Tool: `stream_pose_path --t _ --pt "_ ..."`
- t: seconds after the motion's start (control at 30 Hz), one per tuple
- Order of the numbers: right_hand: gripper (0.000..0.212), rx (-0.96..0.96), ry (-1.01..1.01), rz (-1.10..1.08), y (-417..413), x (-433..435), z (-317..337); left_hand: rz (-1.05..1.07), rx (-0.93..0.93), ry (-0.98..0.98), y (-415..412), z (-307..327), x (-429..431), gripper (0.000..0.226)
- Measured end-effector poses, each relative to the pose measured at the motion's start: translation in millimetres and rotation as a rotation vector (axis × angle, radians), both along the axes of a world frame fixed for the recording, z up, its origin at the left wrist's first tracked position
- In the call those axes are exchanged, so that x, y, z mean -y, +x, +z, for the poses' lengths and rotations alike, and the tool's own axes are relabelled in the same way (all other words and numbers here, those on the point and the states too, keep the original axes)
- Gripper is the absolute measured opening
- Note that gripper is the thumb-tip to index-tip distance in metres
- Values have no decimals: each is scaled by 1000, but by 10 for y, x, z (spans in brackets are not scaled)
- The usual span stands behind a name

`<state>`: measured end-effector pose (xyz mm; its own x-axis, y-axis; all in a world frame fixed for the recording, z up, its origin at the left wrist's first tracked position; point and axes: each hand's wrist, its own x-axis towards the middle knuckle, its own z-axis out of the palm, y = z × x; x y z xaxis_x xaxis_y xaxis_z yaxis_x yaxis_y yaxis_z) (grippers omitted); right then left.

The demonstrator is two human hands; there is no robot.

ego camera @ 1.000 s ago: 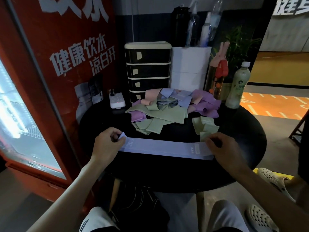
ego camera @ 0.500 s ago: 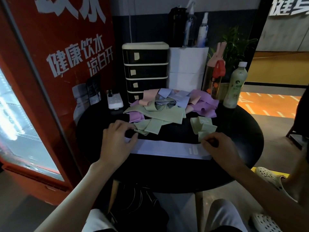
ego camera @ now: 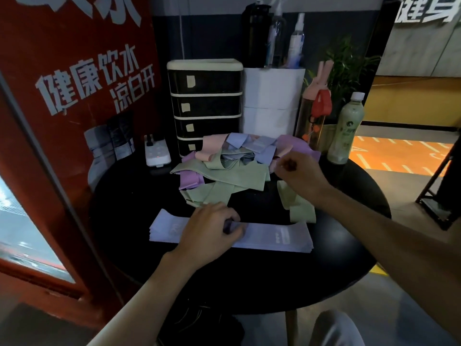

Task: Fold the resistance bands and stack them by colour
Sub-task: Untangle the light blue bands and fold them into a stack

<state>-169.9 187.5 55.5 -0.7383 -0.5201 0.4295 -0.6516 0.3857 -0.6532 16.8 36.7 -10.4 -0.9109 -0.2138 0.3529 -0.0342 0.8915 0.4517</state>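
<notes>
A red drinks cabinet fills the left side. Its white Chinese lettering reads 健康饮水 and, below that, 凉白开. Larger characters above are cut off by the top edge.

A round black table stands in front of it. A white power strip lies at the back left of the table. Next to the strip is a black drawer unit with small pale labels, which are too small to read.

Near the front edge of the table, a pale lilac-blue resistance band lies flat, stretching from left to right. The white print on it is too blurred to read. The left hand rests on the middle of this band with its fingers bent. I cannot tell whether they pinch the band.

Behind it is a loose pile of bands in green, purple, pink and blue. The right hand is at the right edge of the pile with its fingers curled. Whether it holds a band is unclear.

Folded green bands lie below the right wrist, partly hidden by it. Further right stands a pale green bottle with an illegible label. A white wall sign at the top right is cut off.
</notes>
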Motion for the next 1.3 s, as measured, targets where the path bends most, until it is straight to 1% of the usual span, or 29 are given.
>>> stream_pose_path --t 0.1,0.17,0.2,0.3,0.37,0.43,0.5,0.57,0.63,0.67,0.77,0.83,0.9,0.97,1.03,1.13,1.17,1.23,1.3 --pt "21 5 4 2 -300 352 -29 0 5 6 -13 3 11 44" --pt "10 27 27 -18 -497 561 -80 1 -1 -1 -19 -7 24 46" --pt "9 49 34 -29 -579 646 -107 -3 -5 -1 -20 -11 31 46" --pt "17 25 63 -72 -782 822 -193 -11 -4 -4 -37 -35 47 42" --pt "20 6 101 -131 -894 888 -242 -5 -17 -18 -50 -58 56 35" --pt "31 22 138 -176 -965 939 -267 1 -21 -24 -53 -72 57 29" --pt "37 12 160 -203 -1003 990 -262 5 -22 -29 -54 -78 58 28" --pt "40 5 167 -222 -1027 1031 -251 7 -22 -35 -54 -74 55 29" --pt "37 6 179 -257 -1041 1058 -233 6 -26 -40 -51 -69 50 30" --pt "33 1 192 -265 -1046 1061 -224 7 -29 -42 -49 -69 47 31" --pt "21 1 224 -222 -1011 1029 -176 18 -30 -39 -43 -79 47 38" --pt "20 -9 153 -216 -983 1012 -149 17 -30 -40 -43 -72 45 41" --pt "32 -48 49 -227 -983 1009 -142 12 -32 -44 -46 -65 42 41" --pt "36 -68 3 -203 -956 972 -100 9 -39 -49 -46 -59 40 38" --pt "32 -58 -35 -169 -853 893 -11 9 -47 -55 -35 -51 36 32" --pt "16 -94 -79 -118 -690 750 91 6 -39 -54 -8 -18 15 26" --pt "14 -108 -102 -97 -620 700 125 7 -34 -59 -3 -8 8 27" --pt "17 -96 -157 -68 -493 606 190 10 -34 -65 3 12 -2 29" --pt "16 -58 -210 -57 -391 506 246 13 -19 -61 2 20 3 25"
